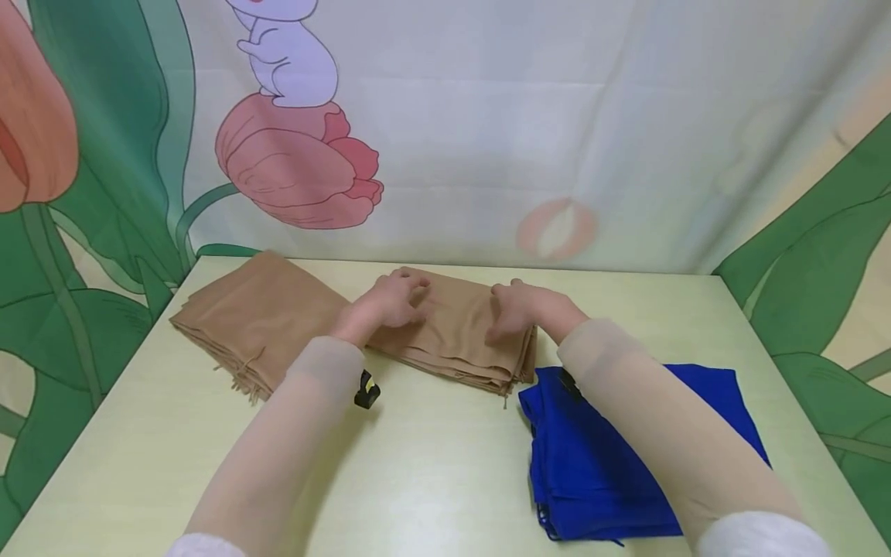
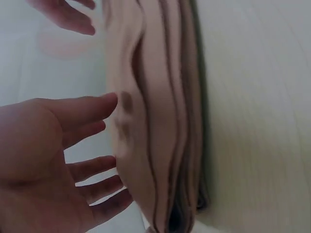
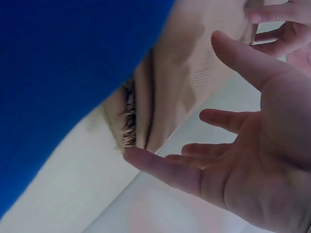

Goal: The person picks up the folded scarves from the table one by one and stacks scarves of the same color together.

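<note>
A folded tan cloth (image 1: 452, 336) lies in the middle of the pale yellow table (image 1: 418, 480). My left hand (image 1: 397, 298) rests on its left part and my right hand (image 1: 515, 309) on its right part, both with relaxed fingers. In the left wrist view my left hand (image 2: 73, 160) is spread, fingertips against the stacked tan layers (image 2: 160, 121). The right wrist view shows my right hand (image 3: 243, 160) spread beside the tan cloth's fringed edge (image 3: 184, 73), with the thumb tip at that edge.
A second folded tan cloth (image 1: 257, 317) lies at the back left of the table. A folded blue cloth (image 1: 599, 456) sits at the front right, under my right forearm, and fills the right wrist view's left side (image 3: 63, 63). A printed curtain hangs behind the table.
</note>
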The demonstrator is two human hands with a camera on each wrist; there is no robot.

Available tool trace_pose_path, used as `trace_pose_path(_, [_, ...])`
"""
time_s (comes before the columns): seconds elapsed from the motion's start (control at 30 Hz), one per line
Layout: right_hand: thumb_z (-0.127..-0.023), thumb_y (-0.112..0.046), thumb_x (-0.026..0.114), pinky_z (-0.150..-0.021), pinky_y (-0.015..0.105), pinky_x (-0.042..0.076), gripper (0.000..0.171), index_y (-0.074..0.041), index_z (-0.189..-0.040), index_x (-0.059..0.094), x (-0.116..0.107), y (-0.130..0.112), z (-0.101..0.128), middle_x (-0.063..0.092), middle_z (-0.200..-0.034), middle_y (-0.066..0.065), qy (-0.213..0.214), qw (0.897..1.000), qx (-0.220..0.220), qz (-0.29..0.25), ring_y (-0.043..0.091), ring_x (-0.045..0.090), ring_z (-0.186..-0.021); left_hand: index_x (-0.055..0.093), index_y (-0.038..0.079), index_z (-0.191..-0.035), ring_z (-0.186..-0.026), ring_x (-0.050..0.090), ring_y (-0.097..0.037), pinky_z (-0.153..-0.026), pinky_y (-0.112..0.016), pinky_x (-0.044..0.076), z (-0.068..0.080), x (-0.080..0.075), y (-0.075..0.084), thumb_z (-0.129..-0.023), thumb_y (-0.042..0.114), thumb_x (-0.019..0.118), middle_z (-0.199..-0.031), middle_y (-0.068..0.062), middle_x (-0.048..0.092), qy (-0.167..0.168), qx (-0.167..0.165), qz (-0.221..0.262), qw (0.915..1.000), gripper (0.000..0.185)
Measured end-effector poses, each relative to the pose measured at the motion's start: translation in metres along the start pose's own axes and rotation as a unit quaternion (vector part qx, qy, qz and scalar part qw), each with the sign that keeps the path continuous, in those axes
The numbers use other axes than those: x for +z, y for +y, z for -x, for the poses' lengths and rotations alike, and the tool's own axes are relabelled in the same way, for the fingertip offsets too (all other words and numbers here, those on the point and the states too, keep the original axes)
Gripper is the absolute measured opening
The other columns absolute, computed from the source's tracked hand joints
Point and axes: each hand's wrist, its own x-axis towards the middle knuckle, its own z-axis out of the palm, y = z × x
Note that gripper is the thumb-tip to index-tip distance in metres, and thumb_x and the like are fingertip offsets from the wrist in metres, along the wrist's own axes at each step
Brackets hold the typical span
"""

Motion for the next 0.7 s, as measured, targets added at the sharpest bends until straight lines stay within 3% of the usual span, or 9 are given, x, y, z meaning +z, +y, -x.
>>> trace_pose_path(0.13, [-0.090,-0.037,0.075,-0.102,0.053,0.044,0.077,0.000,-0.149,0.043,0.005,0.002,-0.005,0.040,-0.149,0.027,-0.013,1.000,-0.007,0.008,0.039,0.045,-0.133,0.049,0.003,-0.151,-0.137,0.036,-0.050,-0.112,-0.055,0.034,-0.003,0.006,-0.002,-0.097,0.019,0.069,-0.159,-0.026,0.031,-0.015,-0.003,-0.035,0.9993,0.059])
trace_pose_path(0.37, [-0.093,-0.036,0.074,-0.112,0.048,0.037,0.079,0.004,-0.150,0.037,0.013,0.012,-0.010,0.043,-0.151,0.025,-0.039,0.999,-0.038,0.007,0.037,0.040,-0.141,0.044,0.007,-0.155,-0.139,0.033,-0.050,-0.111,-0.056,0.035,-0.003,0.014,0.001,-0.100,0.025,0.066,-0.162,-0.024,0.025,-0.034,-0.018,-0.057,0.9977,0.061])
trace_pose_path(0.6, [-0.092,-0.033,0.075,-0.105,0.043,0.043,0.060,0.002,-0.133,0.048,0.013,0.009,-0.014,0.057,-0.130,0.020,-0.035,0.997,-0.068,0.025,0.033,0.053,-0.125,0.043,0.007,-0.155,-0.140,0.033,-0.050,-0.110,-0.057,0.036,0.005,0.014,0.001,-0.100,0.026,0.063,-0.161,-0.025,0.025,-0.036,-0.033,-0.070,0.9963,0.061])
trace_pose_path(0.7, [-0.092,-0.034,0.075,-0.104,0.043,0.044,0.060,0.000,-0.133,0.048,0.015,0.007,-0.014,0.057,-0.130,0.019,-0.033,0.997,-0.070,0.030,0.032,0.054,-0.124,0.044,0.007,-0.155,-0.139,0.034,-0.051,-0.111,-0.057,0.036,0.011,0.015,0.000,-0.101,0.028,0.063,-0.160,-0.027,0.026,-0.038,-0.034,-0.080,0.9955,0.061])
